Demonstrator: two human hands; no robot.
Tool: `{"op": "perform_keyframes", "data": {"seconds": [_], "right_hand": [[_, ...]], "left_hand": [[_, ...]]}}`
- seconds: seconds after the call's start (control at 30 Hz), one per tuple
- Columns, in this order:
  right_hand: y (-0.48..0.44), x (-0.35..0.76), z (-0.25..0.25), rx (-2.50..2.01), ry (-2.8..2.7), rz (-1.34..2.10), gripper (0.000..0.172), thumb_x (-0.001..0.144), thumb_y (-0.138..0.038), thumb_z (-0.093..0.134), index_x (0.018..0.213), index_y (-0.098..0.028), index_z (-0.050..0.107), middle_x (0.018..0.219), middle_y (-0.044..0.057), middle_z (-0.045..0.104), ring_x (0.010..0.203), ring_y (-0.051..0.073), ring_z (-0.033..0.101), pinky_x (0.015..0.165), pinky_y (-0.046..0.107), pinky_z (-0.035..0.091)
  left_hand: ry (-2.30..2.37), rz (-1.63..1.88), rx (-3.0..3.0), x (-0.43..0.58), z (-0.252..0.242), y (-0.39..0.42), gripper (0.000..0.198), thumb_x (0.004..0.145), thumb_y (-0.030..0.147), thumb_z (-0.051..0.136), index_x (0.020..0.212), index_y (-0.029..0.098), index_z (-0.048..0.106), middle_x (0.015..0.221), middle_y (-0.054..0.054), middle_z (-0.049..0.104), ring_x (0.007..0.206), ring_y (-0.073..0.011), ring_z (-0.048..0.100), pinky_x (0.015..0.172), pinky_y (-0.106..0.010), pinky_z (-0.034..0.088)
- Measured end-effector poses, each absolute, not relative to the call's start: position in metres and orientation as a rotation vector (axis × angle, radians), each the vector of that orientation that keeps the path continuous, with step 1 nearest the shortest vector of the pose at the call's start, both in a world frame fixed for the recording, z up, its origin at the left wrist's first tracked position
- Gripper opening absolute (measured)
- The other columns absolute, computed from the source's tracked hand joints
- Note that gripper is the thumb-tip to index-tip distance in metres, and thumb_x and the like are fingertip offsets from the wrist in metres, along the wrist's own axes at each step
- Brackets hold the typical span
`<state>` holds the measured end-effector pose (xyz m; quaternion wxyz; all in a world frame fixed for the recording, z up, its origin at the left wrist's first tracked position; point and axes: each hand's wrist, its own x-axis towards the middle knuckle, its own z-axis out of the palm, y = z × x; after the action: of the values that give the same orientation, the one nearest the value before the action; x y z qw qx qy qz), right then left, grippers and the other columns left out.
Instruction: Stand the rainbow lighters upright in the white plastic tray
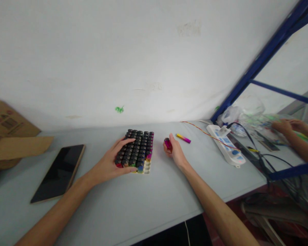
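Black-topped lighters (136,147) stand in rows in a pale tray (147,168), whose bare slots show at its near right corner. My left hand (115,160) lies against the left side of the block, fingers spread over the lighters, thumb at the near edge. To the right of the tray, my right hand (175,150) is closed around a purple lighter (167,144). A yellow and pink lighter (183,138) lies on the table just beyond that hand.
A dark tablet (59,172) and an open cardboard box (12,136) are on the left. At the right are a white power strip (226,145), cables and a blue metal frame (254,68). Another person's hands (287,126) show beyond it, near plastic bags.
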<state>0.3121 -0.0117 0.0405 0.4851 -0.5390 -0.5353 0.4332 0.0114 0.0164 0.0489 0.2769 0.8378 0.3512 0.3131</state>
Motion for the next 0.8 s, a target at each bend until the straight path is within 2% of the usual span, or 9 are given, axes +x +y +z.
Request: {"op": "perform_keyframes", "data": {"seconds": [0.1, 0.2, 0.33, 0.43, 0.5, 0.63, 0.73, 0.8], "right_hand": [[-0.011, 0.31, 0.044, -1.292, -1.149, 1.184, 0.069, 0.093, -0.088, 0.038, 0.062, -0.027, 0.039, 0.052, -0.007, 0.029, 0.046, 0.011, 0.026, 0.045, 0.028, 0.022], [-0.011, 0.31, 0.046, -1.321, -1.068, 1.161, 0.061, 0.091, -0.079, 0.047, 0.06, -0.027, 0.04, 0.051, -0.007, 0.03, 0.045, 0.01, 0.023, 0.044, 0.028, 0.019], [-0.011, 0.31, 0.046, -1.339, -1.073, 1.103, 0.053, 0.092, -0.069, 0.047, 0.06, -0.027, 0.04, 0.052, -0.006, 0.031, 0.046, 0.01, 0.023, 0.044, 0.028, 0.019], [-0.011, 0.309, 0.046, -1.323, -1.091, 1.097, 0.058, 0.094, -0.075, 0.046, 0.062, -0.027, 0.041, 0.053, -0.007, 0.029, 0.046, 0.01, 0.023, 0.044, 0.028, 0.019], [-0.01, 0.31, 0.046, -1.288, -1.1, 1.109, 0.062, 0.093, -0.083, 0.047, 0.068, -0.025, 0.048, 0.056, -0.008, 0.029, 0.046, 0.01, 0.024, 0.045, 0.028, 0.02], [-0.007, 0.318, 0.052, -1.237, -1.22, 0.99, 0.066, 0.094, -0.086, 0.046, 0.091, -0.023, 0.064, 0.067, -0.005, 0.044, 0.055, 0.013, 0.042, 0.052, 0.028, 0.036], [-0.013, 0.324, 0.057, -1.22, -1.355, 0.858, 0.06, 0.096, -0.081, 0.054, 0.1, -0.022, 0.068, 0.073, -0.002, 0.055, 0.068, 0.015, 0.055, 0.066, 0.029, 0.049], [-0.024, 0.323, 0.06, -1.2, -1.387, 0.784, 0.054, 0.094, -0.075, 0.063, 0.102, -0.022, 0.071, 0.086, 0.002, 0.066, 0.081, 0.018, 0.064, 0.076, 0.031, 0.055]], "left_hand": [[0.932, 0.856, 2.25, 0.012, 0.049, 0.017, 0.093, 0.076, 0.054, 0.094, 0.157, 0.037, 0.05, 0.167, -0.013, 0.049, 0.157, -0.0448, 0.047, 0.129, -0.068, 0.039], [0.936, 0.879, 2.247, 0.012, 0.05, 0.017, 0.093, 0.075, 0.054, 0.094, 0.156, 0.039, 0.052, 0.165, -0.012, 0.052, 0.155, -0.0459, 0.049, 0.129, -0.069, 0.04], [0.94, 0.881, 2.244, 0.012, 0.05, 0.017, 0.093, 0.074, 0.055, 0.094, 0.156, 0.04, 0.053, 0.166, -0.011, 0.052, 0.154, -0.0464, 0.05, 0.128, -0.068, 0.042], [0.937, 0.866, 2.246, 0.013, 0.051, 0.016, 0.093, 0.075, 0.055, 0.094, 0.156, 0.037, 0.053, 0.166, -0.012, 0.051, 0.155, -0.0453, 0.049, 0.128, -0.067, 0.041], [0.937, 0.855, 2.244, 0.013, 0.053, 0.015, 0.091, 0.077, 0.054, 0.093, 0.156, 0.034, 0.052, 0.165, -0.013, 0.051, 0.155, -0.044, 0.048, 0.129, -0.066, 0.04], [0.929, 0.849, 2.233, 0.015, 0.057, 0.014, 0.09, 0.078, 0.052, 0.092, 0.155, 0.031, 0.052, 0.163, -0.015, 0.052, 0.154, -0.0417, 0.05, 0.129, -0.063, 0.04], [0.918, 0.856, 2.232, 0.016, 0.057, 0.014, 0.091, 0.077, 0.054, 0.093, 0.155, 0.031, 0.052, 0.162, -0.015, 0.052, 0.153, -0.0418, 0.051, 0.129, -0.062, 0.04], [0.916, 0.855, 2.227, 0.016, 0.057, 0.014, 0.091, 0.077, 0.054, 0.093, 0.155, 0.031, 0.052, 0.163, -0.015, 0.052, 0.154, -0.0418, 0.05, 0.129, -0.062, 0.04]]}}
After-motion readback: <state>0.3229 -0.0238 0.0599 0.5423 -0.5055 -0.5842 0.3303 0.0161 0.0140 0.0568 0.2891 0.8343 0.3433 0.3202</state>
